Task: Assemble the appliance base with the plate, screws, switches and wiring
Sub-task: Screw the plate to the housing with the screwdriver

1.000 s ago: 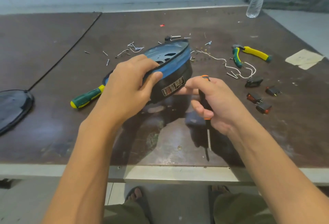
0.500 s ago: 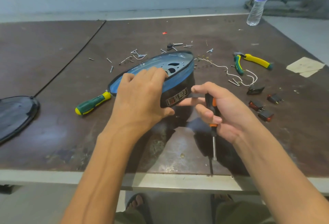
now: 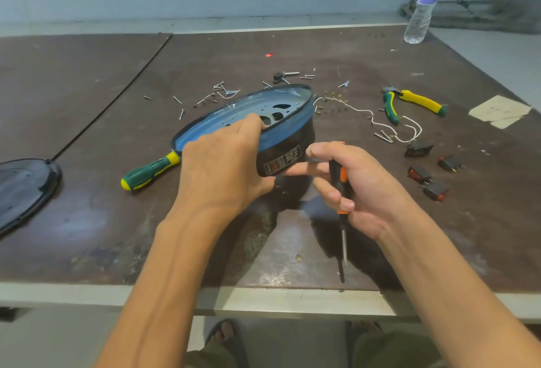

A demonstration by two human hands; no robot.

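**Head view.** The black oval appliance base with blue-filmed rim (image 3: 295,145) is held tilted over the brown counter (image 3: 87,221). Its open face is turned up and its long axis runs near-left to far-right. Whether its lower edge touches the counter cannot be told. One perforated grey metal plate (image 3: 281,108) sits inside the base.

The left hand (image 3: 222,168) grips the base's near end, with fingers over the rim onto the plate and the thumb under the wall. The right hand (image 3: 363,189), just right of the base, holds one small black-and-orange screwdriver (image 3: 341,176) in curled fingers. Its forefinger reaches onto the base's labelled wall. The screwdriver's shaft points away from the base, toward the person.

Judgement: the tool must be reversed before any driving.

- **Right of the base:** four rocker switches (image 3: 436,190), one white wire lead (image 3: 366,113) and one green-and-yellow pliers (image 3: 415,102).
- **Beyond the base:** loose silver screws (image 3: 181,114), too small to count.
- **Left of the base:** one green-and-yellow screwdriver (image 3: 149,168) and one black oval cover (image 3: 23,189).
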